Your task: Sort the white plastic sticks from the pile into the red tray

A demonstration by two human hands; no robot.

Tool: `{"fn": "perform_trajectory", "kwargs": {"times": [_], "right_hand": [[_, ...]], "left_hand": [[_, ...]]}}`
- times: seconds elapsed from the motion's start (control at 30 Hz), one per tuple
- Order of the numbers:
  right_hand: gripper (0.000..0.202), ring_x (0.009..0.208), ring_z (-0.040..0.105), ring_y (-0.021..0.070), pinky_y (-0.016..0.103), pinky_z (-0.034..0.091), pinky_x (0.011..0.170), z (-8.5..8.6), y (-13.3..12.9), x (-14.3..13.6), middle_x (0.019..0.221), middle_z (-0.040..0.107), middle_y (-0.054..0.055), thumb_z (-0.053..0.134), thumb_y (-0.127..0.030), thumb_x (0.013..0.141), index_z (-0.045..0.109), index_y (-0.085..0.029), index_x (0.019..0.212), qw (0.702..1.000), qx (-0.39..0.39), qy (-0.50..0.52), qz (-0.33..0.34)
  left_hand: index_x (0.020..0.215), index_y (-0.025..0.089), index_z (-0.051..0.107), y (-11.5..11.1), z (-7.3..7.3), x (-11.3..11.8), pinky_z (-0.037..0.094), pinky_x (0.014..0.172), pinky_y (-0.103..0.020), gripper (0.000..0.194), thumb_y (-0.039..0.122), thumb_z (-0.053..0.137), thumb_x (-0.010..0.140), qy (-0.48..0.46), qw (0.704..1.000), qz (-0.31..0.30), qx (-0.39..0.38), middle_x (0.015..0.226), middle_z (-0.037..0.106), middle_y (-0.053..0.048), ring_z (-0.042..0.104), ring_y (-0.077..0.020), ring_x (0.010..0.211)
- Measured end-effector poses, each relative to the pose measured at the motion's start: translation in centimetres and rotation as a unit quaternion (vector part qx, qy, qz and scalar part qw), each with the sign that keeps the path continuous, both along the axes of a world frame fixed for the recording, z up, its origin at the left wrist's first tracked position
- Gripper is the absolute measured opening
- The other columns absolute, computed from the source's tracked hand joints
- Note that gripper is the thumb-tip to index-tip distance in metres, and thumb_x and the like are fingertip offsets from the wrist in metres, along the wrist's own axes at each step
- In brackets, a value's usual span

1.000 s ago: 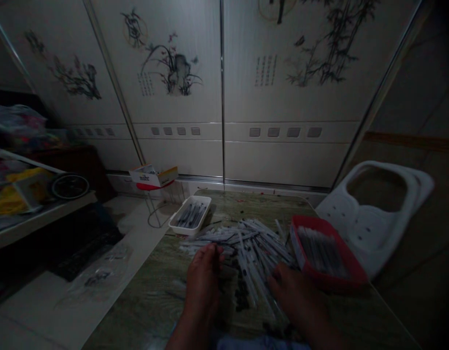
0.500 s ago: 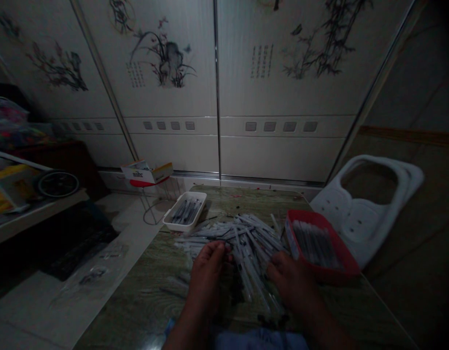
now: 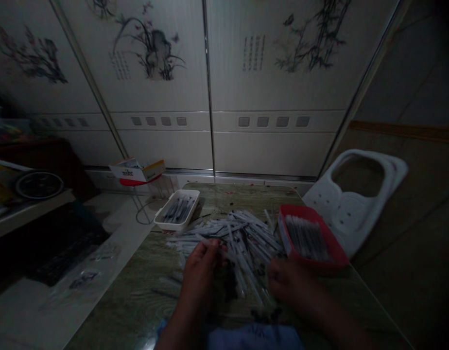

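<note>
My left hand [image 3: 201, 265] is closed, with thumb and fingertips pinching a clear pen barrel [image 3: 202, 239] that points to the upper left. My right hand [image 3: 284, 277] is curled shut at the right edge of the heap, smeared by motion; what it holds, if anything, I cannot make out. Between and beyond the hands spreads a heap of translucent pen barrels [image 3: 242, 231] lying in mixed directions. Small black pieces [image 3: 230, 282] are scattered on the table between my hands.
A white tray [image 3: 157, 219] of pens stands at the table's far left. At the right is a red basket [image 3: 336, 243] packed with pen barrels. Beyond it stands a white plastic chair [image 3: 370, 214]. A printed box [image 3: 129, 172] rests on a red stool left of the table [image 3: 129, 296].
A clear pen barrel now shows in my left hand's pinch. My right hand has shifted slightly down and is more blurred. The whole view has moved a little.
</note>
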State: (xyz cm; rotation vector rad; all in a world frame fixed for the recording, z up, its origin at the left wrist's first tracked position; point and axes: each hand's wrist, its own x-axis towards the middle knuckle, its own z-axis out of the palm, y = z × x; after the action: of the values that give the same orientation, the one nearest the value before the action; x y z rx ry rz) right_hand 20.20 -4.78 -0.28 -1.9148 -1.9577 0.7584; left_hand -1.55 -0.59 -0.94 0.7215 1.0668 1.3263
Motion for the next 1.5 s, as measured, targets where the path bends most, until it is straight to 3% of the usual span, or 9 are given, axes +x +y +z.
{"fn": "perform_trajectory", "kwargs": {"times": [0.17,0.4,1.07,1.2,1.5], "right_hand": [[0.011,0.076,0.067,0.0210,0.030,0.022,0.056,-0.7,-0.6,-1.5,0.085,0.074,0.007,0.058,-0.022,0.078,0.068,-0.022,0.083,0.989,-0.024,-0.144,0.021],[0.014,0.082,0.071,0.0262,0.031,0.023,0.057,-1.1,-0.5,-1.6,0.087,0.077,0.009,0.057,-0.026,0.080,0.069,-0.023,0.085,0.983,-0.033,-0.181,-0.013],[0.015,0.084,0.071,0.0249,0.030,0.027,0.058,-1.3,-0.3,-1.7,0.091,0.076,0.008,0.058,-0.024,0.078,0.070,-0.024,0.087,0.986,-0.051,-0.160,-0.018],[0.016,0.085,0.070,0.0248,0.029,0.027,0.058,-1.0,-0.3,-1.7,0.091,0.076,0.009,0.058,-0.022,0.077,0.070,-0.023,0.089,0.987,-0.059,-0.147,-0.013],[0.006,0.072,0.064,0.0175,0.027,0.026,0.058,-0.5,0.0,-0.8,0.078,0.072,0.003,0.057,-0.019,0.078,0.062,-0.021,0.075,0.997,-0.006,-0.067,-0.038]], "left_hand": [[0.088,0.017,0.068,0.1,0.4,-0.1,0.045,0.058,-0.021,0.037,0.049,0.078,0.074,0.001,1.000,0.016,-0.004,0.078,0.071,-0.001,0.060,-0.0112,0.062],[0.084,0.017,0.066,0.0,0.4,-0.3,0.045,0.058,-0.022,0.036,0.050,0.077,0.075,0.005,1.000,0.020,-0.011,0.075,0.069,0.000,0.059,-0.0115,0.061],[0.086,0.017,0.064,0.0,-0.3,-0.2,0.043,0.056,-0.021,0.036,0.048,0.078,0.075,-0.004,1.000,0.006,-0.015,0.078,0.069,-0.001,0.059,-0.0109,0.061],[0.089,0.017,0.063,0.1,-0.5,-0.1,0.043,0.056,-0.021,0.034,0.046,0.077,0.076,-0.041,0.999,-0.001,-0.012,0.078,0.069,-0.001,0.059,-0.0107,0.062],[0.091,0.015,0.064,0.5,-0.2,-0.5,0.042,0.053,-0.019,0.035,0.044,0.079,0.076,-0.040,0.998,0.033,-0.023,0.077,0.069,-0.002,0.056,-0.0087,0.058]]}}
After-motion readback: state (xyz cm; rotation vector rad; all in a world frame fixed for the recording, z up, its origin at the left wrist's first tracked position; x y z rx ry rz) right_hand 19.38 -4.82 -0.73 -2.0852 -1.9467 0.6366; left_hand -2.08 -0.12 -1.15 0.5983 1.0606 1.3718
